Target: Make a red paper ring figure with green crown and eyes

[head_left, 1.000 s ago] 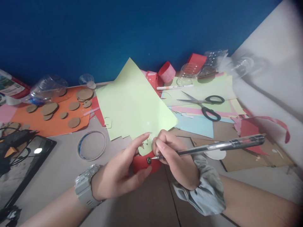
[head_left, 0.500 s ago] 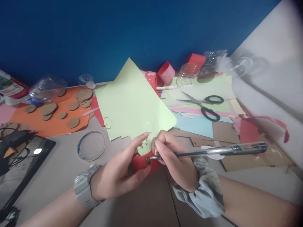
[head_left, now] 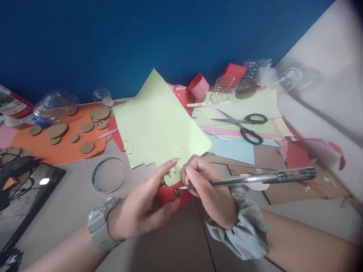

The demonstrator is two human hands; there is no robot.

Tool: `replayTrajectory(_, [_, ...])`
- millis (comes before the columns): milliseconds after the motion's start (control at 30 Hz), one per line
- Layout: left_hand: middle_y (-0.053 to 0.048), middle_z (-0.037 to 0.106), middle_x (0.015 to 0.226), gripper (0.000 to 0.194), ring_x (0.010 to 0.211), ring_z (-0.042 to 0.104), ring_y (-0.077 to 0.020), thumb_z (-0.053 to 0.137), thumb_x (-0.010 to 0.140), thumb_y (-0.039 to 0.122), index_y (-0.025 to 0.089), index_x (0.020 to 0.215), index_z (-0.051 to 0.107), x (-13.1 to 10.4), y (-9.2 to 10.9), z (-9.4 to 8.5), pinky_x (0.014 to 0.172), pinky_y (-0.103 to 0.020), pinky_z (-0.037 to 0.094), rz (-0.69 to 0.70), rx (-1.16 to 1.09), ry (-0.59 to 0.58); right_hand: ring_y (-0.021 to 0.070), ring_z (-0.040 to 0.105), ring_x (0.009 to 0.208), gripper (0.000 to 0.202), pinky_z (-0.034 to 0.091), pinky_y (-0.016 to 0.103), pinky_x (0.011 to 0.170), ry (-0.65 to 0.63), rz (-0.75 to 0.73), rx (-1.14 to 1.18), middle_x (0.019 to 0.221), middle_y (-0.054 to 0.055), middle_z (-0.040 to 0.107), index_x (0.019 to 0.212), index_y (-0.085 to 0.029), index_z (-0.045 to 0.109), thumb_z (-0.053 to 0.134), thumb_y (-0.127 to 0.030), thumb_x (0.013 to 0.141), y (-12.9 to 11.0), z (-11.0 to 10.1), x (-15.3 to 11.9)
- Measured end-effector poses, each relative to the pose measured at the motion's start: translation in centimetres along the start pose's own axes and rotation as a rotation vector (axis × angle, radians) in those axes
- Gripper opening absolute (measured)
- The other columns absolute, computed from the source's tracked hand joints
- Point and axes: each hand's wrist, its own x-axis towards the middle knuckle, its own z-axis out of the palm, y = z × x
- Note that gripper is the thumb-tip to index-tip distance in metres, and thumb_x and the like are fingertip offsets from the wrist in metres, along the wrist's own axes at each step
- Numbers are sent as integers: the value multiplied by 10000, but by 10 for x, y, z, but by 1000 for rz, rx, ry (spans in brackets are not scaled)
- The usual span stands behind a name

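In my right hand (head_left: pixel 207 189) a clear-barrelled pen (head_left: pixel 246 180) is pinched, its tip pointing left. The pen tip meets a small dark round spot (head_left: pixel 177 192) on a red paper piece (head_left: pixel 167 195). My left hand (head_left: pixel 147 200) steadies that red piece from the left, thumb below and index finger above; its other fingers are hidden. A pale green paper sheet (head_left: pixel 159 121) lies just beyond both hands, with a small cut scrap (head_left: pixel 173 177) of the same green between them.
Black-handled scissors (head_left: pixel 244 124) and a white marker (head_left: pixel 208 104) rest on coloured papers to the right. A tape roll (head_left: pixel 93 177) sits left of my hands. Cardboard discs (head_left: pixel 57 130) lie on orange paper (head_left: pixel 70 151). A black-framed tablet-like object (head_left: pixel 36 196) is at far left.
The pen's rear end has shifted slightly left and up, while its tip stays at the dark spot. My left hand keeps its place.
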Motion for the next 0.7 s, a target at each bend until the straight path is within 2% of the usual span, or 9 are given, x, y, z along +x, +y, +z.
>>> replayTrajectory(133, [45,571,773,758,672,481,-123,537,917,87,270,1528,130,0,0,0,668,-223,439,2,6,-4,111,345,575,287,277,251,495,-23,-6,-11,664,-45,396,732,-216,428,428,-308,1004,0,0,0])
replayTrajectory(333, [55,547,732,748,629,460,-110,524,915,82,256,1525,127,1,1,0,609,-204,417,26,-10,-7,101,324,550,295,271,248,488,5,5,28,646,-57,385,726,-217,416,434,-305,1008,-1,2,1])
replayTrajectory(600, [56,590,774,783,661,484,-109,547,904,79,304,1525,127,-2,-1,1,650,-194,437,-6,-8,-5,103,341,564,296,280,244,491,-13,-25,4,653,-51,396,727,-215,423,441,-319,1004,1,1,0])
replayTrajectory(700, [64,584,765,785,631,471,-103,542,909,79,324,1523,118,-3,-1,0,619,-187,429,-40,-23,-25,101,343,558,292,284,241,487,-24,-23,23,645,-50,410,717,-213,424,436,-290,999,0,0,1])
